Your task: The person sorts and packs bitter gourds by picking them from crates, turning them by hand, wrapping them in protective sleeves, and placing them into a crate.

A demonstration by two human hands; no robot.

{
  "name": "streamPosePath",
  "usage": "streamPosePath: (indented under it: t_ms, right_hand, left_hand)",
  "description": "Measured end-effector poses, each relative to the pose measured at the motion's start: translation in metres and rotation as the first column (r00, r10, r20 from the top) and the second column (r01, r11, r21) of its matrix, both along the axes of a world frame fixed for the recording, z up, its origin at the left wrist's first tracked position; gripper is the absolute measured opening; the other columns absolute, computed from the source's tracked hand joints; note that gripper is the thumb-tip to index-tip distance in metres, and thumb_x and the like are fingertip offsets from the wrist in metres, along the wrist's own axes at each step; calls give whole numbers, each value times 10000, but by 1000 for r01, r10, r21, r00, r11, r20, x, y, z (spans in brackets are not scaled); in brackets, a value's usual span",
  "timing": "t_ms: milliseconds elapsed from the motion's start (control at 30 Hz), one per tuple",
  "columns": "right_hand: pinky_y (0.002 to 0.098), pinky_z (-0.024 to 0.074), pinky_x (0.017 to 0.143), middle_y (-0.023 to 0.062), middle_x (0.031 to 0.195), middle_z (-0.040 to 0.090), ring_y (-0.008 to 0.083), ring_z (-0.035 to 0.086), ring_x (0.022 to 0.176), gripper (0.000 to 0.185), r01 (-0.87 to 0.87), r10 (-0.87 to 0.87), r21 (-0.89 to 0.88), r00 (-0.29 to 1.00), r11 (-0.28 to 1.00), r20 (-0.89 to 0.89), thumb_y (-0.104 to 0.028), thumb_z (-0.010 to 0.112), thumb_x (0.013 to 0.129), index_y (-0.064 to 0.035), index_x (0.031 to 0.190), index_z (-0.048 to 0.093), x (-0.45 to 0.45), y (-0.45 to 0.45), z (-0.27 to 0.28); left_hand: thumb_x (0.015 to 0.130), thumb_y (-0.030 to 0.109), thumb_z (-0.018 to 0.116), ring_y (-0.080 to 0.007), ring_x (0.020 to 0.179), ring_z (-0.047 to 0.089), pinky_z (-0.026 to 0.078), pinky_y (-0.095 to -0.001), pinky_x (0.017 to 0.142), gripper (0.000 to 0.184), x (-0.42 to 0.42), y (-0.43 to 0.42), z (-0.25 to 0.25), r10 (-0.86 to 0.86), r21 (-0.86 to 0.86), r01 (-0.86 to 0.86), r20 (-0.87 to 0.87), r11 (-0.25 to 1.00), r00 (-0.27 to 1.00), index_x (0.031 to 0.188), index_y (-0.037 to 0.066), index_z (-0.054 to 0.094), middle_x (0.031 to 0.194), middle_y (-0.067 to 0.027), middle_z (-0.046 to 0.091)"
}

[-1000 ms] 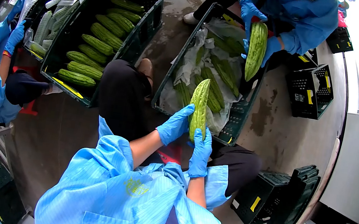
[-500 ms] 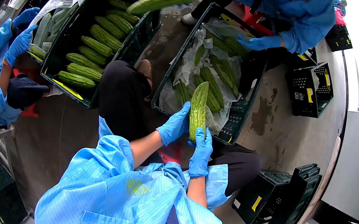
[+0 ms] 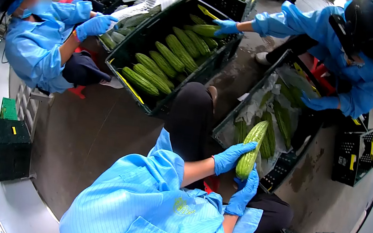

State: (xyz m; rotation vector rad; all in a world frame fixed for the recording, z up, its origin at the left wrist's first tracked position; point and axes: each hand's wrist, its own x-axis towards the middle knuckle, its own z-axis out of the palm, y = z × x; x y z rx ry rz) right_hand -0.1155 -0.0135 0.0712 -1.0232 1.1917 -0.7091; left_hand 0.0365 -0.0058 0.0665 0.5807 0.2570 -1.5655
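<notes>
A pale green, ridged bitter melon (image 3: 253,142) is held tilted upward over the near end of a dark crate. My left hand (image 3: 232,159), in a blue glove, has its fingers on the melon's left side around the middle. At its lower end, my right hand (image 3: 243,197), gloved too, grips it from below. Behind it, in the dark crate (image 3: 228,131), several bitter melons (image 3: 282,123) lie among crumpled pale wrapping (image 3: 267,87).
At my left knee a second dark crate (image 3: 161,106) holds bitter melons in a row. A co-worker's gloved hand (image 3: 227,28) reaches into its far end. Another person (image 3: 44,44) sits at left beside a crate with netted melons. Crates (image 3: 355,157) stand at right.
The view has swung left. My left hand has come onto the melon's side. A co-worker's hand has brought another bitter melon down into the left crate.
</notes>
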Motion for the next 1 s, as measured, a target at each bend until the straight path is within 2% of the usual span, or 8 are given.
streamPosePath:
  t_ms: [200,500,567,633,700,833,900,1000]
  right_hand:
    - [296,520,562,66,982,685,166,650,677,369,92,-81,149,993,985,-82,-344,563,977,-60,1204,631,-9,2,-20]
    - [208,474,602,44,943,707,64,589,693,297,-155,164,137,985,978,-56,-249,583,985,-29,1159,681,-6,2,-16]
    - [201,468,628,37,942,706,53,589,721,284,-169,173,78,983,983,-54,-232,588,983,-30,1160,681,-3,-2,-28]
    - [258,509,769,56,993,696,103,620,848,250,-240,186,-209,951,948,-248,-180,589,981,-12,1143,679,11,-15,-31]
    - [281,512,812,77,1037,694,141,633,897,242,-311,153,-389,909,867,-387,-159,589,977,0,1139,673,28,-32,-32]
    - [353,516,823,159,1068,706,244,674,937,315,-538,309,-258,745,803,-591,-264,578,968,8,1083,689,39,-63,-81]
    - [426,501,840,184,1084,688,355,654,986,423,-656,272,-75,411,751,-870,-408,539,946,-41,1075,705,50,-67,-81]
    - [438,504,801,179,1059,693,357,661,954,406,-624,240,-138,482,769,-843,-403,546,943,-53,1061,713,47,-68,-84]
  left_hand:
    - [934,362,634,-163,1054,599,505,-316,888,477,29,2,41,124,-193,-79,232,978,965,1294,76,506,1166,-84,606]
    - [923,444,606,-242,869,663,568,-374,793,696,146,85,135,498,-360,-371,387,856,776,1431,23,386,1121,-171,633]
    - [941,458,583,-243,842,666,573,-366,785,699,175,111,128,662,-411,-522,402,747,632,1460,46,362,1130,-165,633]
    - [962,456,556,-239,870,661,570,-385,805,672,197,134,116,743,-398,-628,317,668,590,1483,88,346,1133,-166,627]
    - [948,439,586,-261,926,647,552,-422,849,596,217,167,73,781,-211,-752,175,625,600,1422,110,436,1154,-177,616]
    - [895,445,656,-300,897,649,557,-446,798,518,213,217,5,767,14,-809,307,588,563,1260,91,558,1097,-174,635]
    - [876,426,683,-316,874,645,550,-470,788,507,203,226,-14,789,171,-832,264,528,555,1229,78,581,1055,-174,640]
    - [867,394,681,-325,894,634,536,-486,812,486,194,230,-27,807,170,-845,251,507,534,1223,75,590,1084,-168,633]
